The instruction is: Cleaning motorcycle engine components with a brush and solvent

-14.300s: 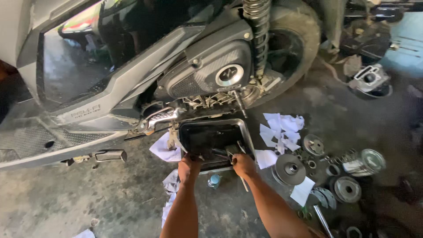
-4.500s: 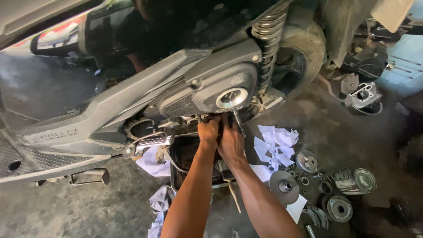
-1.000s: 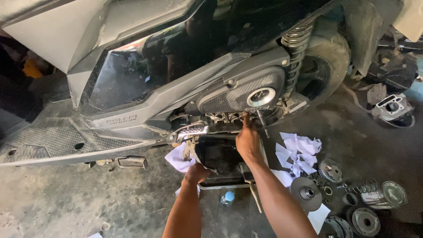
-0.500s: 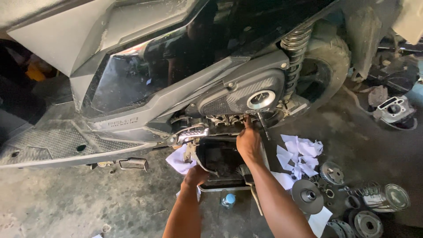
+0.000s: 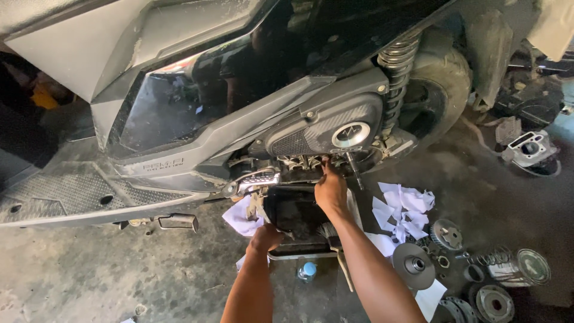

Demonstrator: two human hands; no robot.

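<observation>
A black scooter lies over me, its engine side cover above a dark oil drain tray on the concrete floor. My right hand reaches up under the cover, fingers pressed against the engine's underside beside a thin metal rod; what it grips is hidden. My left hand rests curled on the tray's near left edge, below the chrome footrest.
White rags lie to the right of the tray. Clutch and pulley parts, a spring and discs are spread at lower right. A brush and a small bottle lie by the tray. The rear wheel is at upper right.
My right hand has stayed up under the engine cover. My left hand stays at the tray's left edge. The view has shifted slightly.
</observation>
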